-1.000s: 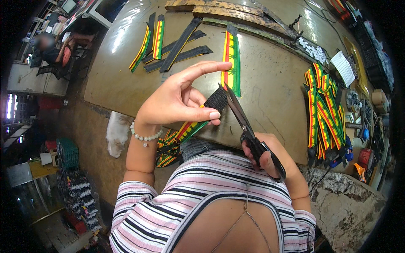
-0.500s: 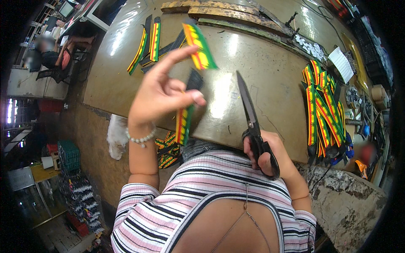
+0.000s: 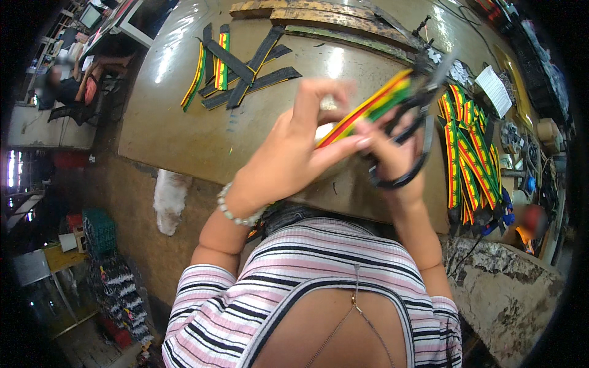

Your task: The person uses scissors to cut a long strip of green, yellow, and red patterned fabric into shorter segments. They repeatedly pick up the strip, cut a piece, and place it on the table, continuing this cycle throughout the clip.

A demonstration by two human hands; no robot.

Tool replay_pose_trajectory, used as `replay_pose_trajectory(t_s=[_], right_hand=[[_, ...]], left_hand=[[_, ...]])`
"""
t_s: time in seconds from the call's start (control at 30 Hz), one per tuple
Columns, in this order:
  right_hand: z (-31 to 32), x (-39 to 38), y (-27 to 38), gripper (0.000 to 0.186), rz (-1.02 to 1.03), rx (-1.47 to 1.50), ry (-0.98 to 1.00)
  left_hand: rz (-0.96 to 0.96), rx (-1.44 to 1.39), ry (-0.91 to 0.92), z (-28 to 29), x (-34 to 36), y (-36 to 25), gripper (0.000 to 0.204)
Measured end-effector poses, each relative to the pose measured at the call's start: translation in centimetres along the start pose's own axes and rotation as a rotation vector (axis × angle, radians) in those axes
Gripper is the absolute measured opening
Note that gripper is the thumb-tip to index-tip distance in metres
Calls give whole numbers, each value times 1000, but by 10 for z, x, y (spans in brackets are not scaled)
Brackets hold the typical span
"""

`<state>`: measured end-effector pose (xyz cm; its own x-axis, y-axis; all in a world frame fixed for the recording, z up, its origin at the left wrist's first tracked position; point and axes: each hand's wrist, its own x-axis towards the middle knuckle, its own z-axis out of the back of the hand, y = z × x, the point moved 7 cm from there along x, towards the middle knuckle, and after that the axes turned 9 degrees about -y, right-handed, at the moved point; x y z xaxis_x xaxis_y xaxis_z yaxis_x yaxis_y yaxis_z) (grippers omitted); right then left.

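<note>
My left hand (image 3: 273, 150), a beaded bracelet on its wrist, reaches in above the near part of the table. Its thumb and fingers are closed on a green, yellow and red patterned strip (image 3: 371, 110) that slants up to the right. My right hand (image 3: 399, 153) has black-handled scissors (image 3: 423, 98) looped on its fingers, blades pointing up and away to the right. Right fingertips are at the strip too, beside the left thumb; blur hides whether they pinch it. Farther left on the table, several strips (image 3: 254, 70) lie crossed, some with their black backs up.
A bundle of similar strips (image 3: 469, 156) lies at the table's right side. Worn wooden bars (image 3: 343, 24) stretch across the far part. White sheets (image 3: 494, 91) lie beyond the bundle. A seated person (image 3: 76, 83) is at the far left, off the table.
My left hand has moved right to meet my right hand, which has risen with the scissors. Another black-backed strip now lies across the far-left group.
</note>
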<state>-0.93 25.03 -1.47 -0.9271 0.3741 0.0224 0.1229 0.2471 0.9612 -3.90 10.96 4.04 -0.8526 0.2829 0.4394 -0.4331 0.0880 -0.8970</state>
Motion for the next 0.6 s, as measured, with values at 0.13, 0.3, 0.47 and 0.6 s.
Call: replay_pose_trajectory(t_s=[0.13,0.3,0.47,0.6], right_hand=[[22,26,33,43,167,59,-85],[-6,-16,-22,70,-336,45,324],[-5,-54,-38,57,-249,-515,694],[-10,-51,-21,58,-133,-567,760]], left_hand=[[72,297,352,17,-12,6,13],[281,107,136,58,-3,8,36],[414,-111,88,68,5,3,56],[513,-131,169,60,-4,16,57]])
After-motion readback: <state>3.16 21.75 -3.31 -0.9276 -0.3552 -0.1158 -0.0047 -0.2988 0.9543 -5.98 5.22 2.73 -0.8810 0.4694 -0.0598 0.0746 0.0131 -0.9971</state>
